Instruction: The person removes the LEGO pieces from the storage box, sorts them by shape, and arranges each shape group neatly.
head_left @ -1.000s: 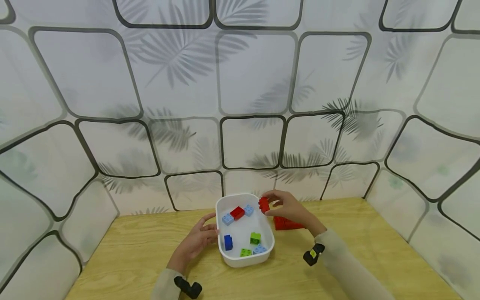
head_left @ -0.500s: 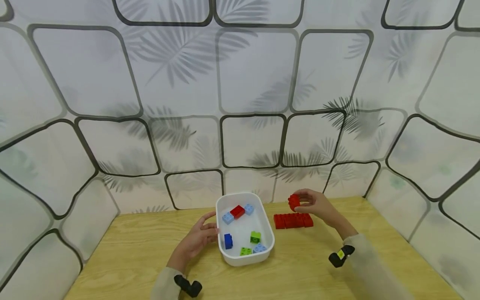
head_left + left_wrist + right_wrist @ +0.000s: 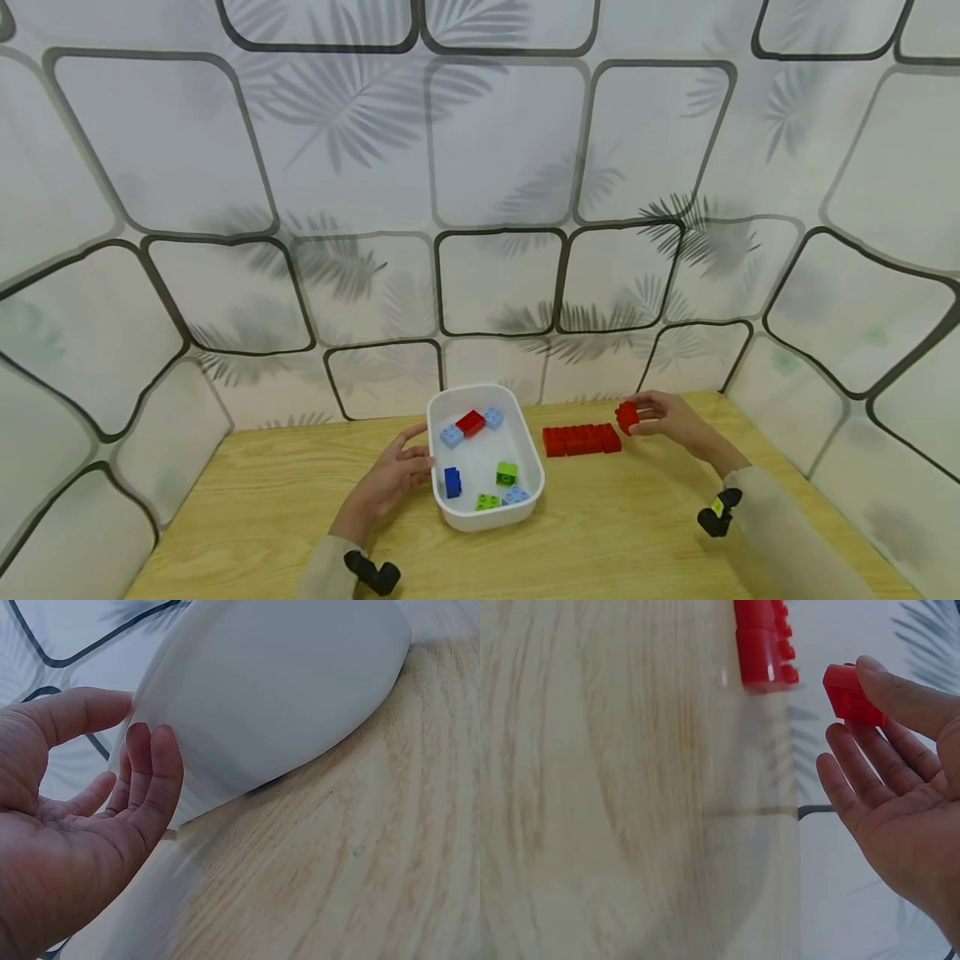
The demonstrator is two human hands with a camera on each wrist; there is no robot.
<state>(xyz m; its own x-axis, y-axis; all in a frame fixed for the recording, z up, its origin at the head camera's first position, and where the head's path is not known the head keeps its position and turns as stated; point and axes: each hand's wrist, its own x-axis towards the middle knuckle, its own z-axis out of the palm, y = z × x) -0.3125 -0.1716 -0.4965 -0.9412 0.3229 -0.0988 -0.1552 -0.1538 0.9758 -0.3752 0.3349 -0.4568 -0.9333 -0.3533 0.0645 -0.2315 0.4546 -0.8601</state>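
My right hand (image 3: 678,421) pinches a red toy brick (image 3: 627,417) between thumb and fingertips, studs towards the left in the head view. The brick (image 3: 847,694) is up close to the end of a row of red bricks (image 3: 581,440) on the table. In the right wrist view that row (image 3: 763,656) shows its studs on the right. My left hand (image 3: 393,477) rests at the left side of a white tub (image 3: 480,523). In the left wrist view the thumb meets the tub's rim and the loosely bent fingers (image 3: 156,776) lie against its outer wall (image 3: 277,682).
Inside the tub are a red brick (image 3: 470,423), light blue bricks (image 3: 452,435), a dark blue brick (image 3: 452,482) and green bricks (image 3: 506,473). A patterned curtain (image 3: 495,283) rises behind the wooden table (image 3: 585,533) and along both sides.
My right hand has carried the red brick from over the tub to the right, past the red row, uncovering the row. My left hand has stayed at the tub.
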